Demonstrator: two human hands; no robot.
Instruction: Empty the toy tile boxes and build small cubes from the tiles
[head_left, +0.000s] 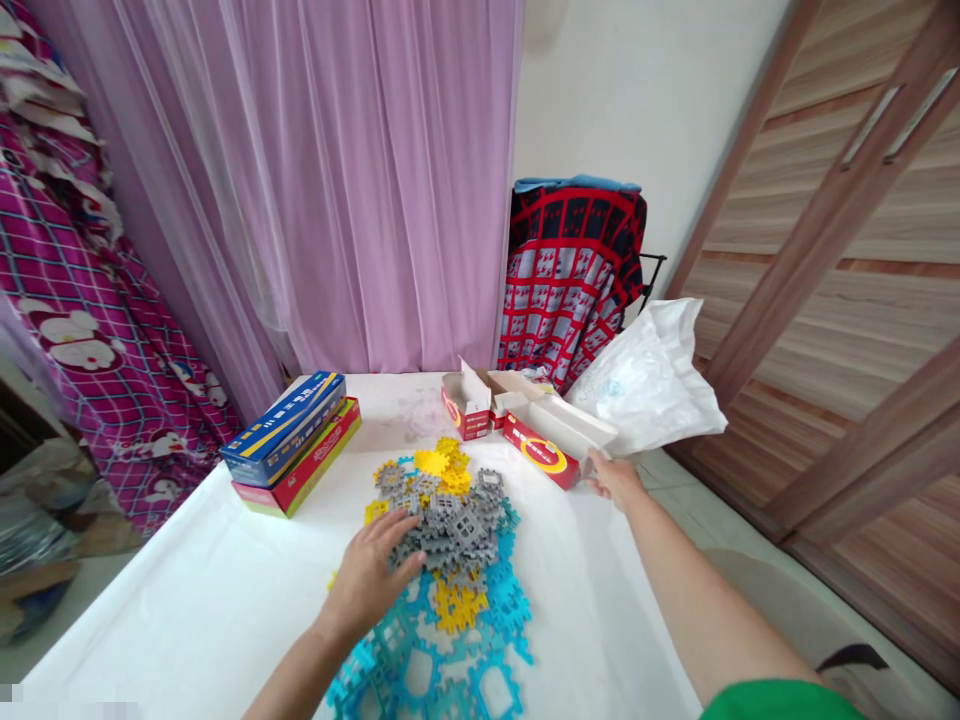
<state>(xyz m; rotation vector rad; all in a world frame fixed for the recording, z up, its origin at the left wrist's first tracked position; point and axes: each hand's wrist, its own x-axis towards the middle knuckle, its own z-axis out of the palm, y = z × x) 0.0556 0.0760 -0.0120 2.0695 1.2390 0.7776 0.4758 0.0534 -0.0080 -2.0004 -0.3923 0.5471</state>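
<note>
My left hand (pixel 369 568) lies at the left side of a pile of grey interlocking plastic pieces (pixel 461 525), its fingers stretched out and touching the pile's edge. Around and below the grey ones spread yellow pieces (pixel 459 605) and blue pieces (pixel 508 600). To the right, my right hand (pixel 616 482) grips the near right corner of an open red carton (pixel 541 452). The carton lies on the white-covered table (pixel 592 560) with its white inner flap raised. Part of my right fingers is hidden against the carton.
Two more open cartons (pixel 469 408) stand behind the red one. A white plastic bag (pixel 651 385) sits at the table's back right edge. Stacked at the left are a blue box (pixel 289 425) and a red-and-green box (pixel 300 465). Cloth-draped furniture (pixel 570 270) stands beyond the table.
</note>
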